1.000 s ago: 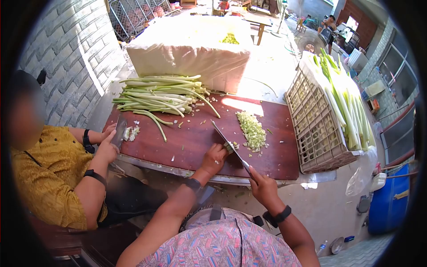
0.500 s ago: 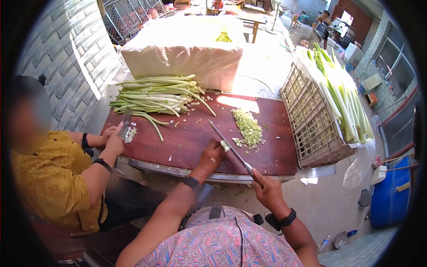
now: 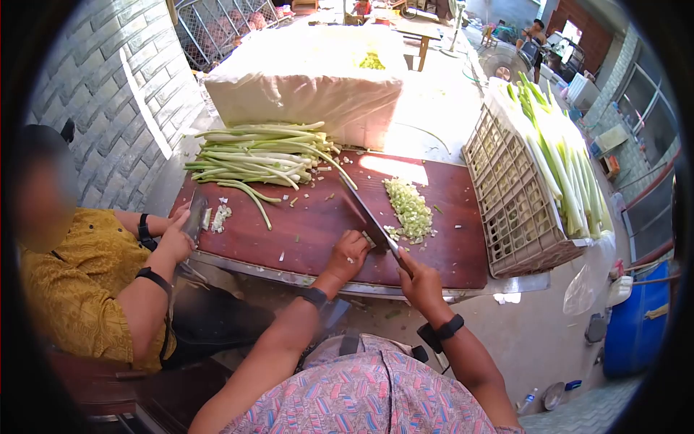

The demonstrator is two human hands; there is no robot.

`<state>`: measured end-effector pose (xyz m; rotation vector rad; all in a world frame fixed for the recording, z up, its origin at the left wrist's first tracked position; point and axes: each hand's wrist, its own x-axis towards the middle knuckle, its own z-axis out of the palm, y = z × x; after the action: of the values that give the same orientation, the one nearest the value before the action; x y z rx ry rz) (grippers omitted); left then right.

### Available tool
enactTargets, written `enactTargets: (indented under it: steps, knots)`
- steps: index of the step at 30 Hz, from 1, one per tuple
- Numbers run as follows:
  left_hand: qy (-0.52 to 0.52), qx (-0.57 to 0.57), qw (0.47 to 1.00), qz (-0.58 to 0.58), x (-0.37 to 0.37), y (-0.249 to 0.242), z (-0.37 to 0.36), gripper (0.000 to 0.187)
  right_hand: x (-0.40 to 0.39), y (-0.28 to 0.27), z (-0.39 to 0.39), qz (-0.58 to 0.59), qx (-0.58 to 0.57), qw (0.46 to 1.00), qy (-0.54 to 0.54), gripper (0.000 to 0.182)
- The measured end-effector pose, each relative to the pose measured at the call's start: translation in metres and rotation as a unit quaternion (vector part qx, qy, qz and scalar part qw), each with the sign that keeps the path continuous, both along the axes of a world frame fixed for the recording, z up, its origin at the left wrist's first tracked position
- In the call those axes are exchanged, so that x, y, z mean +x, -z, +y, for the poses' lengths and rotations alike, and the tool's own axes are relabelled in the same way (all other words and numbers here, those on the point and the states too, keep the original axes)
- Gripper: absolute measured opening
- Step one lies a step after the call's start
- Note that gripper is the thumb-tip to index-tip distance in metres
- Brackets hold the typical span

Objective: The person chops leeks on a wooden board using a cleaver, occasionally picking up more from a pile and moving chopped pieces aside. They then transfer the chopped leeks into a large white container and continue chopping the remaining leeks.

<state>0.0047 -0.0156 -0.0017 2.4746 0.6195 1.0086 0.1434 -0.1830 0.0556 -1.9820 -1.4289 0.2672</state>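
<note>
Since the frame half a second back, right hand (image 3: 421, 288) and its knife (image 3: 371, 221) have shifted forward over the board (image 3: 318, 235), the blade leaning over to show more of its flat; the whole view has swung slightly too. Right hand closed firmly round the knife handle, just past the board's near edge. Blade slants away to the left, its tip toward the bundle of green stalks (image 3: 249, 158). Left hand (image 3: 349, 254) low on the board, fingers curled in on a stalk stub (image 3: 368, 238), held right beside the blade; the steel covers part of it, so cannot tell whether the edge is into it. Chopped pile (image 3: 410, 213) loose on the board, right of the knife, scraps scattered around. Bundle lies at the far left, a stalk or two straying toward the middle. Slatted crate (image 3: 515, 199) at the board's right end, tilted in view, more long stalks (image 3: 571, 170) lying on top. Beyond the board, a cloth-draped box (image 3: 303, 98) in hard sunlight. At left, a co-worker in a mustard shirt (image 3: 87, 286) holds another blade (image 3: 196, 217) near small white pieces (image 3: 221, 218).
</note>
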Motion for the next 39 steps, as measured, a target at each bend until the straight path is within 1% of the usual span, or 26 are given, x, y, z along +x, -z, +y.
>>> enactTargets:
  steps: [2,3,5,9,11,15,16,17,18,20,24,27,29,30,32,35,36,38,39]
  knots:
    - [0.009,-0.016,0.999,-0.038,0.002,0.005,0.001,0.008,0.005,-0.003,-0.003,-0.003,-0.011,0.999,0.030,0.047]
    - [0.010,-0.016,0.999,-0.038,0.002,0.002,0.001,0.008,0.007,-0.004,-0.008,-0.003,-0.011,0.999,0.031,0.047]
    - [-0.022,0.053,0.998,-0.029,0.003,-0.002,-0.001,0.009,0.009,-0.009,-0.022,0.005,0.036,0.999,0.029,0.045]
    - [-0.043,0.023,0.999,-0.023,0.003,0.012,0.001,0.009,-0.004,-0.039,-0.048,0.021,-0.008,0.999,0.031,0.044]
    - [-0.030,0.030,0.998,-0.048,0.005,0.023,0.007,0.009,-0.007,-0.044,-0.057,-0.007,-0.043,0.999,0.005,0.046]
    - [-0.028,0.024,0.998,-0.046,0.004,0.014,0.005,0.011,-0.008,-0.042,-0.065,-0.018,-0.039,0.999,-0.005,0.046]
    - [-0.021,0.023,0.998,-0.049,0.003,0.014,0.005,0.011,-0.006,-0.038,-0.065,-0.018,-0.007,1.000,-0.011,0.047]
    - [-0.014,0.022,0.998,-0.052,0.002,0.013,0.006,0.012,-0.005,-0.036,-0.065,-0.017,0.024,0.999,-0.018,0.049]
    - [-0.017,0.022,0.998,-0.051,0.001,0.014,0.007,0.012,-0.005,-0.036,-0.065,-0.016,0.024,0.999,-0.021,0.049]
    - [-0.013,0.041,0.998,-0.049,0.001,0.014,0.008,0.013,-0.005,-0.040,-0.064,-0.029,0.012,0.999,-0.023,0.048]
    - [-0.009,0.033,0.997,-0.063,0.003,0.012,0.007,0.013,-0.005,-0.044,-0.058,-0.057,-0.018,0.998,-0.030,0.048]
    - [-0.002,0.044,0.998,-0.034,0.002,0.017,0.008,0.012,-0.005,-0.036,-0.041,-0.066,-0.029,0.997,-0.034,0.049]
    - [-0.021,0.028,0.999,-0.024,0.002,0.017,0.005,0.010,-0.007,-0.028,-0.026,-0.042,-0.060,0.997,-0.036,0.047]
    - [-0.020,0.029,0.999,-0.025,0.003,0.017,0.004,0.010,-0.006,-0.021,-0.019,-0.042,-0.060,0.997,-0.035,0.047]
    - [-0.033,0.011,0.999,-0.015,0.002,0.016,0.004,0.009,-0.004,-0.006,-0.007,-0.008,-0.023,0.999,-0.024,0.048]
    - [-0.019,0.011,1.000,-0.013,0.000,0.006,0.002,0.012,-0.005,-0.002,0.000,-0.016,-0.025,1.000,-0.005,0.048]
    - [-0.022,0.016,1.000,-0.016,-0.003,0.002,-0.002,0.012,-0.004,-0.004,-0.001,-0.019,-0.020,1.000,-0.007,0.048]
    - [-0.021,0.074,0.997,0.005,-0.010,-0.007,-0.009,0.014,0.000,-0.008,-0.009,-0.049,-0.025,0.998,-0.008,0.047]
    - [-0.022,0.075,0.997,0.004,-0.012,-0.007,-0.009,0.014,0.004,-0.006,-0.014,-0.050,-0.023,0.998,-0.009,0.047]
